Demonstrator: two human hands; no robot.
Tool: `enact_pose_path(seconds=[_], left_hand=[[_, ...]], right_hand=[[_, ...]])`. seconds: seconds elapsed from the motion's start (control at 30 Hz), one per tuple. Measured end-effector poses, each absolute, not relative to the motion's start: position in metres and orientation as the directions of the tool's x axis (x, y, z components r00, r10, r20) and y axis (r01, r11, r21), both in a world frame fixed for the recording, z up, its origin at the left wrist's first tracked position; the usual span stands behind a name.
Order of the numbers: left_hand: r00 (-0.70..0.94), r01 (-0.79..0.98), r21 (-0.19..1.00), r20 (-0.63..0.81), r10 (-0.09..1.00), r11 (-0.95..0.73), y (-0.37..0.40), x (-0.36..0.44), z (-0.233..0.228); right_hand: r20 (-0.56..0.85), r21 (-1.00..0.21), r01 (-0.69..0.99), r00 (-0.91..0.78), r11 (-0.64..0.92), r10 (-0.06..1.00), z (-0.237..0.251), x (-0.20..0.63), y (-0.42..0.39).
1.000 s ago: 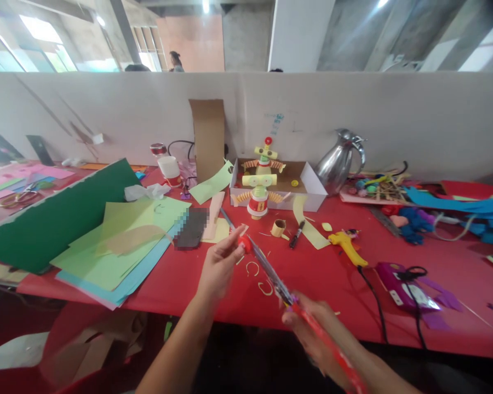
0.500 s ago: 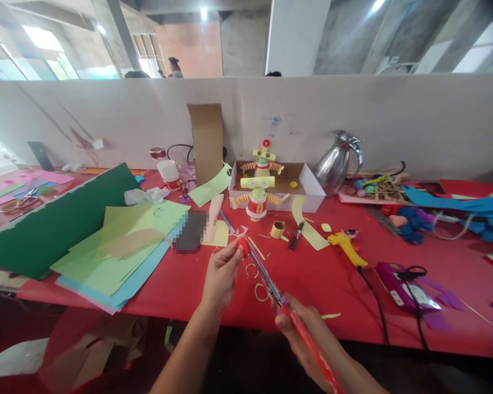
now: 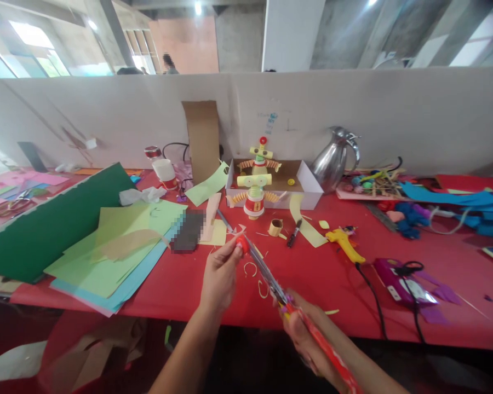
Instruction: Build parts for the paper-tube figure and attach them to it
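Between the thumb and fingertips of my left hand (image 3: 219,273) is a small round red piece (image 3: 242,244), its material hard to make out. My right hand (image 3: 306,336) is wrapped round the red handles of a pair of long scissors (image 3: 268,274). The metal blades slant up and left, their tips right at the red piece; whether they touch it I cannot tell. Thin pale paper rings (image 3: 250,268) lie on the red table below. Behind the hands stands a paper robot figure (image 3: 254,200) with a yellow head and folded arms, a similar figure (image 3: 261,158) just behind it.
Green sheets (image 3: 127,246) and a green board (image 3: 61,224) cover the left side. A white box (image 3: 296,202) and steel jug (image 3: 334,158) stand at the back. A yellow glue gun (image 3: 347,244), black marker (image 3: 294,234) and purple box (image 3: 402,284) lie to the right.
The view has shifted slightly. My right hand and the scissor handles sit a little lower and farther right. My left hand keeps its pinch on the red piece near the blade tips.
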State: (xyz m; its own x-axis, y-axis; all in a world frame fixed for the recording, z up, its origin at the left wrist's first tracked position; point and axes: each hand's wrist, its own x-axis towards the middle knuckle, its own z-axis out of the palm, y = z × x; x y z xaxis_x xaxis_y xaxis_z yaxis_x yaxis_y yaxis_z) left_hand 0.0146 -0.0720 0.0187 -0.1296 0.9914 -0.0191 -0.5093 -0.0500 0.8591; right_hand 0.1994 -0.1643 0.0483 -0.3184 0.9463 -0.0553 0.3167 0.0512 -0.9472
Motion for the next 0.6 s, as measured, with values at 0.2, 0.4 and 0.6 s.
enact_pose_path(seconds=[0.2, 0.4, 0.6], left_hand=[[-0.115, -0.49, 0.868, 0.027, 0.993, -0.08, -0.071, 0.013, 0.025], [-0.092, -0.473, 0.879, 0.023, 0.996, -0.064, -0.068, 0.009, 0.021], [0.021, -0.282, 0.954, 0.109, 0.994, -0.099, -0.068, -0.008, 0.021]], right_hand=[[-0.062, -0.942, 0.33, -0.369, 0.068, 0.927, 0.048, 0.194, -0.163], [-0.164, -0.952, 0.304, -0.404, -0.036, 0.9, 0.05, 0.197, -0.162], [-0.154, -0.946, 0.323, -0.396, -0.019, 0.905, 0.063, 0.214, -0.162]])
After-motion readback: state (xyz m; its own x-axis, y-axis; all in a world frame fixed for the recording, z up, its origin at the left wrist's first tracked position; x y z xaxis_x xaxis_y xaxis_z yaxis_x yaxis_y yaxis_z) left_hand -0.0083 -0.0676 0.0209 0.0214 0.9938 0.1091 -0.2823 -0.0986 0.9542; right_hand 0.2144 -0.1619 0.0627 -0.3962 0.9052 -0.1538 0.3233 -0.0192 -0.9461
